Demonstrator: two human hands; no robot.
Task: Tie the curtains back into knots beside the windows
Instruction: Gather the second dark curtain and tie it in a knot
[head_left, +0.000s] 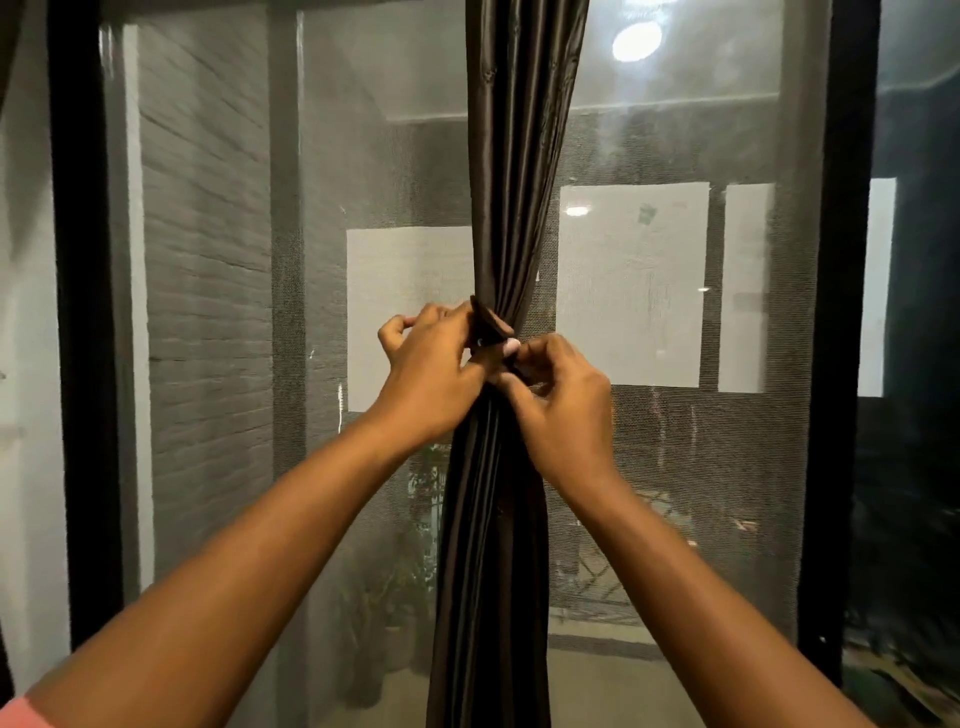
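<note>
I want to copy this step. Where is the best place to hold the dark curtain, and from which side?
Probably at the gathered waist of the curtain, where the band cinches it narrowest. Come from both sides, as the left hand and right hand do.

A tall window (363, 156) with a black frame (83, 364) fills the view, its glass covered by fine grey mesh. A dark brown curtain (514, 182) hangs in front of it from 12 o'clock down to 6 o'clock, gathered into a narrow bunch at the centre. Beyond the mesh, at 6 o'clock, lies a pale floor (623, 686) with potted plants (395, 597) standing on it.
</note>
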